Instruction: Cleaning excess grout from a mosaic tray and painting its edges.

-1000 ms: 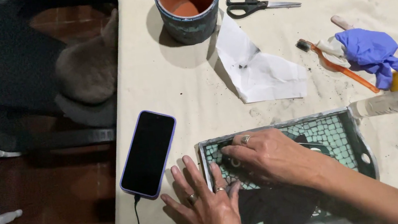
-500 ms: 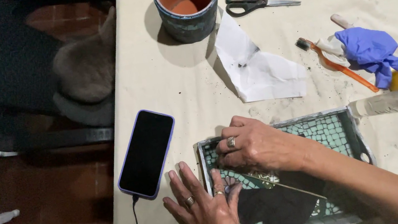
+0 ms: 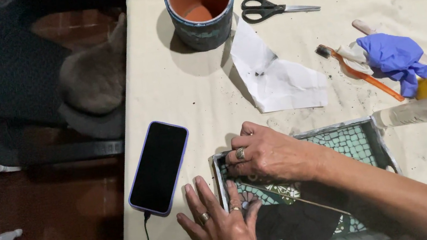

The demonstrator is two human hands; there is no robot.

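Fingers of the left hand (image 3: 221, 227) lie spread flat on the mosaic tray's (image 3: 360, 140) near corner; the right hand (image 3: 266, 154), fingers curled together, presses a thin stick (image 3: 294, 199) inside it on the worktop (image 3: 189, 96).

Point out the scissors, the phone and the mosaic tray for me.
scissors (image 3: 259, 9), head view, on the black handles.
phone (image 3: 159, 167), head view, middle of the dark screen.
mosaic tray (image 3: 354, 139), head view, on the green tiles.
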